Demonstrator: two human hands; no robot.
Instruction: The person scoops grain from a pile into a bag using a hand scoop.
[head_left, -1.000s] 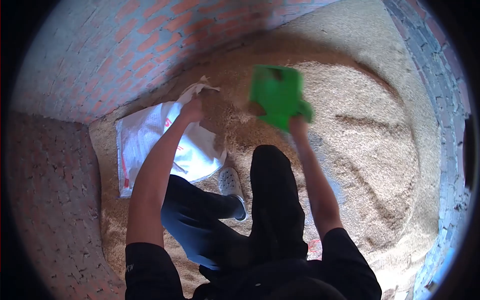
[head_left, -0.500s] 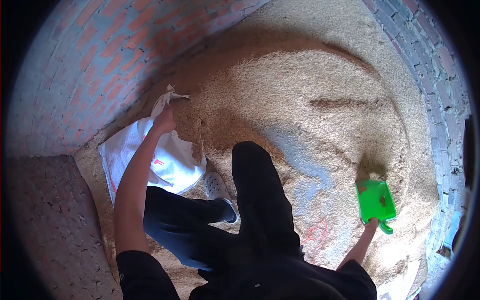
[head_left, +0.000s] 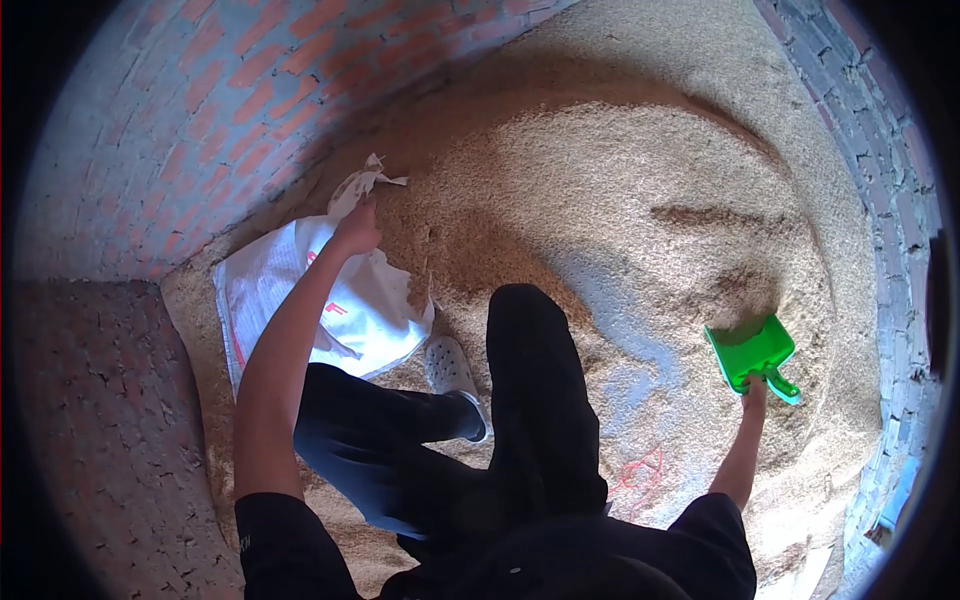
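Note:
My left hand (head_left: 358,232) is closed on the gathered edge of a white sack (head_left: 375,305) with red print, which lies on the grain-like material at the left. At the right, my right hand (head_left: 755,386) grips a green scoop (head_left: 750,350) near its handle. The scoop's front edge is against the loose tan material (head_left: 600,160), and a little of that material may lie inside it; I cannot tell how much.
A brick wall (head_left: 220,130) rises at the upper left, and another brick wall (head_left: 895,220) curves along the right. A low brick ledge (head_left: 100,400) stands at the lower left. Bluish floor (head_left: 625,325) shows through the material. My light shoe (head_left: 449,368) is beside the sack.
My right hand has moved the green scoop forward and tilted it. The view has shifted slightly. My left hand still holds the sack's edge.

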